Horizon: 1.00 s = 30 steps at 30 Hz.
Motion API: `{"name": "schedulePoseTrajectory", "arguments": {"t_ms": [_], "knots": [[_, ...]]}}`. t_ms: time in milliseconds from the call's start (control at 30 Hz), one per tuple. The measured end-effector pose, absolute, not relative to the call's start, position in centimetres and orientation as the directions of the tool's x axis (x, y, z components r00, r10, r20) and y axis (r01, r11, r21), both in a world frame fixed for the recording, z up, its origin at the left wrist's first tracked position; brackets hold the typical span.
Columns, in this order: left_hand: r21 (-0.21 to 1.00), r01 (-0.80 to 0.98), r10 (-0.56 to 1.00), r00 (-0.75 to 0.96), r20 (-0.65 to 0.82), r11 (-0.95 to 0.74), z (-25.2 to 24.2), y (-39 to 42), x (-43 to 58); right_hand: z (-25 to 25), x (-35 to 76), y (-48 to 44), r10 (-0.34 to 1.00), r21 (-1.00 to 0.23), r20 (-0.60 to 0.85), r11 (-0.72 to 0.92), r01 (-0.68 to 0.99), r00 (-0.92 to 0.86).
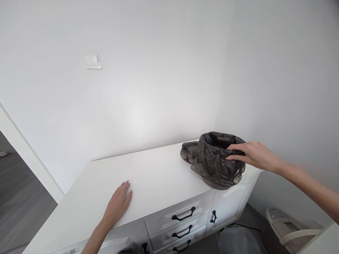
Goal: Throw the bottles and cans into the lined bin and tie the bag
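A trash can lined with a dark, see-through trash bag stands at the right end of the white cabinet top. The bag is folded over the rim, and a loose bunch of it spreads to the left on the surface. My right hand pinches the lined rim on its right side, thumb outside and fingers over the inner edge. What lies inside the can is hidden. My left hand rests flat on the cabinet top near its front edge, fingers stretched out, holding nothing.
Below the top are drawers with black handles and a cabinet door. A beige appliance stands on the floor at lower right, beside a pale plastic bag. A light switch is on the wall; a doorway opens at left.
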<state>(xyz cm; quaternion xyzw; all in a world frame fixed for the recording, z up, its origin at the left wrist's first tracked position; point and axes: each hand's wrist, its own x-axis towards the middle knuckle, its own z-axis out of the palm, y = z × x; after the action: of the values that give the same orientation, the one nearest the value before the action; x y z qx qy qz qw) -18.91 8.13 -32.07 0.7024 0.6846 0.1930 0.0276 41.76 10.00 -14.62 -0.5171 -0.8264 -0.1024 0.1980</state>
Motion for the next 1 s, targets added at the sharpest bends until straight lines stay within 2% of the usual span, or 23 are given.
{"name": "schedulePoseTrajectory", "arguments": {"t_ms": [200, 333, 433, 533, 633, 800, 1000], "knots": [[0.315, 0.948, 0.979, -0.028, 0.203, -0.038, -31.9, 8.2, -18.7, -16.5, 43.4, 12.6, 0.803, 0.032, 0.462, 0.408, 0.913, -0.375], [0.314, 0.949, 0.976, -0.033, 0.215, -0.038, -32.1, 8.3, -19.0, -17.3, 41.1, 11.7, 0.656, 0.087, 0.624, 0.483, 0.871, -0.426], [0.313, 0.949, 0.970, -0.043, 0.239, -0.036, -32.2, 8.3, -19.1, -19.4, 37.1, 10.0, 0.568, 0.031, 0.681, 0.608, 0.794, -0.462], [0.307, 0.951, 0.970, -0.051, 0.237, -0.025, -32.1, 8.3, -18.9, -23.9, 32.3, 9.6, 0.573, -0.102, 0.596, 0.749, 0.655, -0.562], [0.301, 0.954, 0.972, -0.055, 0.229, -0.017, -31.8, 8.1, -18.7, -29.6, 28.1, 11.1, 0.614, -0.258, 0.478, 0.782, 0.567, -0.629], [0.294, 0.956, 0.972, -0.050, 0.230, -0.020, -31.6, 8.1, -18.5, -35.7, 23.6, 14.4, 0.743, -0.405, 0.255, 0.663, 0.630, -0.619], [0.282, 0.957, 0.961, -0.016, 0.275, -0.065, -31.9, 8.2, -18.8, -35.6, 21.3, 15.7, 0.867, -0.420, 0.143, 0.490, 0.764, -0.477]]}}
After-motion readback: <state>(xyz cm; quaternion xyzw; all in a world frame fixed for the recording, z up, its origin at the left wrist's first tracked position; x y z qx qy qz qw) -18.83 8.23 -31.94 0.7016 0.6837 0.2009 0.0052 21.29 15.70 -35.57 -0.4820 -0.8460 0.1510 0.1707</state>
